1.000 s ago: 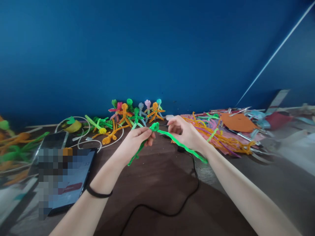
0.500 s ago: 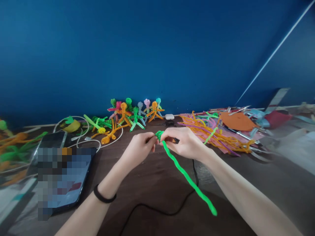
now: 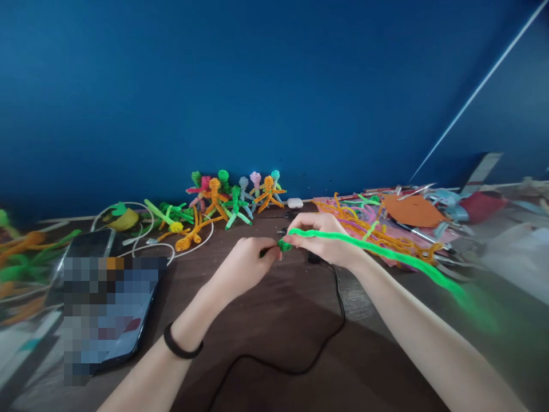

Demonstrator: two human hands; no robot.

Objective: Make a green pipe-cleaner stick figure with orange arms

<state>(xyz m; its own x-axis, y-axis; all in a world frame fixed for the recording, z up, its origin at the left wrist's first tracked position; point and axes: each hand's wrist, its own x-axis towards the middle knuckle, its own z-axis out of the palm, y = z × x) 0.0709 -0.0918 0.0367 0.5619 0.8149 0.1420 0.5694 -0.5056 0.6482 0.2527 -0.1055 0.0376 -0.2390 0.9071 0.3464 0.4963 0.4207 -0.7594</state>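
Above the middle of the dark table, my two hands meet at a bright green pipe cleaner (image 3: 386, 249). Its coiled end is a small tight bundle (image 3: 283, 245) pinched between both sets of fingertips. My left hand (image 3: 251, 260), with a black band on its wrist, is closed on the left side of this bundle. From the right, my right hand (image 3: 321, 237) pinches the coil and the strand. The long tail runs over the back of the right hand and forearm, its far tip smeared by motion. Fingers partly hide the bundle.
Small pipe-cleaner figures (image 3: 218, 197) stand by the blue wall. Orange pipe cleaners (image 3: 394, 243) and an orange sheet (image 3: 414, 210) lie at right. A tablet (image 3: 128, 320) rests at left, near a white cable (image 3: 210, 232). A black cable (image 3: 295, 373) crosses the table; a white case (image 3: 295, 203) sits behind.
The green tail has swung from hanging down toward the front to lying across my right hand and forearm. Both hands have stayed close together, with the coil slightly lower and to the right.
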